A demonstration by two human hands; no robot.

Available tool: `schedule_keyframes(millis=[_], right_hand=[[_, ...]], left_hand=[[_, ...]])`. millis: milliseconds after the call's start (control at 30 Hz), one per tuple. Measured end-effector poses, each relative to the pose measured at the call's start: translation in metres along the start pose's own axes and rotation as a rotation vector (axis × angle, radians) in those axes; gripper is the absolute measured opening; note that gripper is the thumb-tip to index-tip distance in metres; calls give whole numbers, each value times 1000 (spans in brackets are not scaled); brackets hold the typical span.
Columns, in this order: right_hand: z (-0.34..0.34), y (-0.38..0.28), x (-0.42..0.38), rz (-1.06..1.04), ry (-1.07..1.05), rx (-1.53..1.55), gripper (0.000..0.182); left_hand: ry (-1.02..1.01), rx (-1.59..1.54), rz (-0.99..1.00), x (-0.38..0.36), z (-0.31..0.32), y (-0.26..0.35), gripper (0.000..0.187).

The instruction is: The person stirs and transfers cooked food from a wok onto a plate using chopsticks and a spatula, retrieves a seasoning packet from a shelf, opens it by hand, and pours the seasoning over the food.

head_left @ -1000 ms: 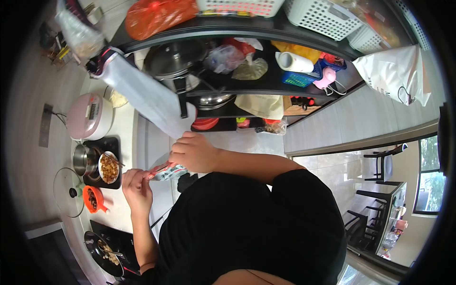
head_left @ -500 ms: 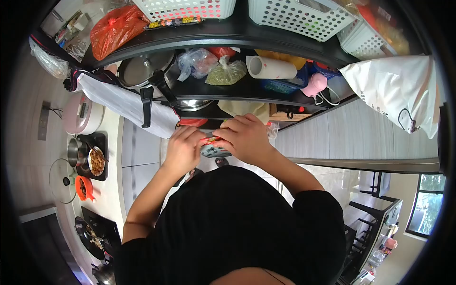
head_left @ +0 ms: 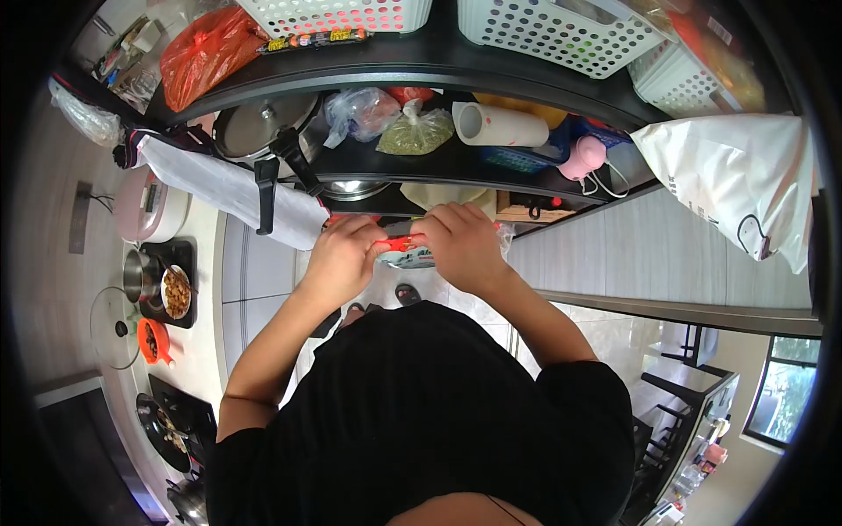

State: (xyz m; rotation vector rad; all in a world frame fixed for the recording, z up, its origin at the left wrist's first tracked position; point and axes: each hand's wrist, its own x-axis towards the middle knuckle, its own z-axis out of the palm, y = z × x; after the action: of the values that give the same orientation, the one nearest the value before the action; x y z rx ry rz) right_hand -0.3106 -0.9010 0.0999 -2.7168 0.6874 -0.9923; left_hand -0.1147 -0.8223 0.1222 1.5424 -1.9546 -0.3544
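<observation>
Between my hands is a printed packet (head_left: pixel 410 257) with a red top edge and a pale lower part bearing dark lettering. My left hand (head_left: pixel 343 260) pinches the left end of that red edge, thumb and fingers closed. The right end is gripped by my right hand (head_left: pixel 462 248), its fingers curled over the top. The edge is stretched roughly level between the two hands. What the packet contains is hidden. Just beyond my hands stands the lower shelf, with a beige cloth-like item (head_left: pixel 447 196) on it.
A shelf holds a lidded pot (head_left: pixel 267 123), a bag of green grains (head_left: pixel 417 131), a paper roll (head_left: pixel 502 125) and a pink device (head_left: pixel 585 158). White baskets (head_left: pixel 553 35) stand above. A white plastic bag (head_left: pixel 728 180) hangs right. Left, a counter carries a bowl of food (head_left: pixel 176 292).
My hands have moved slightly apart, and the packet's red edge is now straighter and more visible between them. The view has shifted a little.
</observation>
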Motion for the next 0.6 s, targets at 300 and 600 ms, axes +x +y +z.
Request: schedule_keyframes(millis=[300,600], right_hand=[[16,13,12,-16,-25,35,10],[-126,-47,42,-113,69,1005,23]], left_hand=[[-26,-12,-33,12,-9,2,10],[96,-957,-585,62,17,-34,14]])
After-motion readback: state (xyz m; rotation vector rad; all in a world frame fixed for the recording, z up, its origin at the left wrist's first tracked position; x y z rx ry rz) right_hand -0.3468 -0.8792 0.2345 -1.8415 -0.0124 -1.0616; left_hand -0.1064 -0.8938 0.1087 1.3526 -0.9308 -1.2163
